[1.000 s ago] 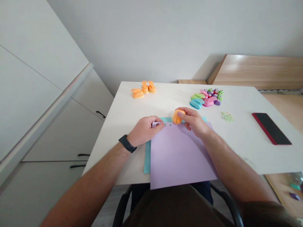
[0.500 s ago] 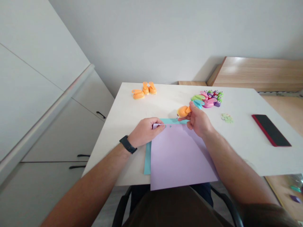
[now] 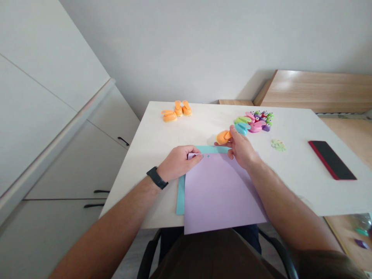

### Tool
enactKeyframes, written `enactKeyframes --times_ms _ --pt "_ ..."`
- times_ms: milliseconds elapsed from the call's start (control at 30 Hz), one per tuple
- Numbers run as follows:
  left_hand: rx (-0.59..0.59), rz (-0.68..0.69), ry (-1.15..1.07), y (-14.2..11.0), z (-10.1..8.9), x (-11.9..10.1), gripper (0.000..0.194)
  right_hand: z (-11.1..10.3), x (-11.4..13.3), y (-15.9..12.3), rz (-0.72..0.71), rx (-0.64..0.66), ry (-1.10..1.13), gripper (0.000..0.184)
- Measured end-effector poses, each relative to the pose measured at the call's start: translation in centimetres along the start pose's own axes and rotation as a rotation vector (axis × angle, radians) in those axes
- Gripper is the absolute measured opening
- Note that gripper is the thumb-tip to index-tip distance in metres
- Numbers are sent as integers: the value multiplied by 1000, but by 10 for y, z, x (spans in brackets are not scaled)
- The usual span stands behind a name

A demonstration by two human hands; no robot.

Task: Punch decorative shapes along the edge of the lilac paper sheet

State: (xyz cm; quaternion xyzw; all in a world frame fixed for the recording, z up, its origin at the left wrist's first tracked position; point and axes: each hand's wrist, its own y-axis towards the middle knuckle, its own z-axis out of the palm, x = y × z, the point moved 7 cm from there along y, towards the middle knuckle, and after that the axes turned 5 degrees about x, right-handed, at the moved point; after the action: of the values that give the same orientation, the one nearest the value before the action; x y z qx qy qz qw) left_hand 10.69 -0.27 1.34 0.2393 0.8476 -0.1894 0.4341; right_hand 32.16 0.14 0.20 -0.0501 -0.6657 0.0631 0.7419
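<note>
A sheet of purple paper (image 3: 222,193) lies over a blue sheet (image 3: 180,197) and juts past the table's front edge. My left hand (image 3: 181,161) pinches the purple sheet's top left corner between thumb and fingers. Close to that thumb, a small star-shaped hole shows near the sheet's top edge. In my right hand (image 3: 241,150) is an orange craft punch (image 3: 223,137), held by its lever end just above the far edge of the papers. The right fingertips reach under the punch and are partly hidden.
Several orange punches (image 3: 169,116) stand at the table's back left. Pink, green and blue punches (image 3: 257,126) cluster at back right beside small purple, red and green ones. Pale green paper bits (image 3: 278,145) and a black-and-red flat object (image 3: 331,159) lie farther right.
My right hand has shifted slightly left with the orange punch, which is tilted a little differently. My left hand keeps its pinch on the paper.
</note>
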Motion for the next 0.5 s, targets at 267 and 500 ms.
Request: enactKeyframes --times_ms 267,500 --pt "10 -15 24 3 1 6 31 -12 -1 1 -23 -114 -104 61" --pt "14 -2 40 5 2 9 31 -8 -4 0 -2 -39 -126 64"
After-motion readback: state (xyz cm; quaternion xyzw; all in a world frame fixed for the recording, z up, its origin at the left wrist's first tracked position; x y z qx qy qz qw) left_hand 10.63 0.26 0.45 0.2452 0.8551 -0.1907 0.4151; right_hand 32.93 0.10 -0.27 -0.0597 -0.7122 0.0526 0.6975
